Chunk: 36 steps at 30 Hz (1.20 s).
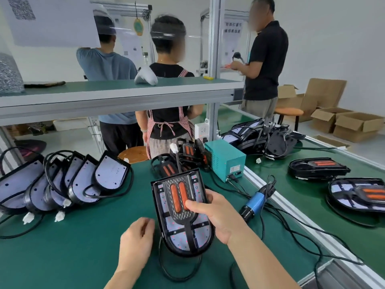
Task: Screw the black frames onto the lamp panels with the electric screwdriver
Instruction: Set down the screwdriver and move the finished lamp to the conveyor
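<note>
My right hand [216,215] grips a lamp panel [183,232] by its right edge, the thumb lying across the black frame [180,200] with two orange strips that sits on it. The panel is tilted up off the green mat, its cable looping underneath. My left hand [136,239] hovers just left of the panel with loosely curled fingers, holding nothing. The blue electric screwdriver [256,202] lies on the mat to the right, apart from both hands.
A row of bare lamp panels [62,182] leans at the left. Spare black frames [183,157] are piled behind, beside a teal power box [226,158]. Finished lamps [318,167] lie on the right conveyor. Three people stand beyond the bench.
</note>
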### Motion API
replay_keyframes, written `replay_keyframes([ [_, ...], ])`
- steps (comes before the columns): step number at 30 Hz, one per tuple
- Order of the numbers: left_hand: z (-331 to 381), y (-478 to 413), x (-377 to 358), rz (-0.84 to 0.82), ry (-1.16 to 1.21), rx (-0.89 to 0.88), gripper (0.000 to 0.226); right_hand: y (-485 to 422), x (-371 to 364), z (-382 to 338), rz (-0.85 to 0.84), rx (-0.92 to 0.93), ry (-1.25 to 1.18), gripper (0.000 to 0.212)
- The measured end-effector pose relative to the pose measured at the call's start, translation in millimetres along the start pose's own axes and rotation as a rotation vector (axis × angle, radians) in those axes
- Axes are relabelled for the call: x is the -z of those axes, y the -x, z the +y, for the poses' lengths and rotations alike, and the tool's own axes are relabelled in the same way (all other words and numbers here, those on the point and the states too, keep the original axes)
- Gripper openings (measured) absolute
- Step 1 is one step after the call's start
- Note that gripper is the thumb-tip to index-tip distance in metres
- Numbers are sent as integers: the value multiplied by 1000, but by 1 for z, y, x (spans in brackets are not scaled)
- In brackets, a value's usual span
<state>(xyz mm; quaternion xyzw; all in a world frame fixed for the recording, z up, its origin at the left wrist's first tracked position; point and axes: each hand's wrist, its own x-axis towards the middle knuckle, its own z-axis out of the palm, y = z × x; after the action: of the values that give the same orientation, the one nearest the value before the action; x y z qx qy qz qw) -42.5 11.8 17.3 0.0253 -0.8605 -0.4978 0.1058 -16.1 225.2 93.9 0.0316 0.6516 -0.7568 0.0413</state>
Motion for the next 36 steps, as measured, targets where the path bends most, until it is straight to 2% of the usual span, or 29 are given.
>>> replay_keyframes([
  [3,-1,1,-3,-10,-87,-56,16,3,17,-12,47,49,-23,27],
  [10,-3,0,-4,7,-89,-50,20,2,60,-48,222,155,-154,44],
  [21,-5,-2,-7,31,-36,-60,18,0,194,-90,614,299,-397,18],
  [30,-6,-6,-10,48,-25,-62,24,0,282,-70,831,286,-449,41],
  [34,-11,-15,-10,20,-29,-68,17,1,311,-59,882,264,-470,45],
  [36,-15,-20,-11,12,-11,-66,22,0,325,-54,911,248,-494,47],
])
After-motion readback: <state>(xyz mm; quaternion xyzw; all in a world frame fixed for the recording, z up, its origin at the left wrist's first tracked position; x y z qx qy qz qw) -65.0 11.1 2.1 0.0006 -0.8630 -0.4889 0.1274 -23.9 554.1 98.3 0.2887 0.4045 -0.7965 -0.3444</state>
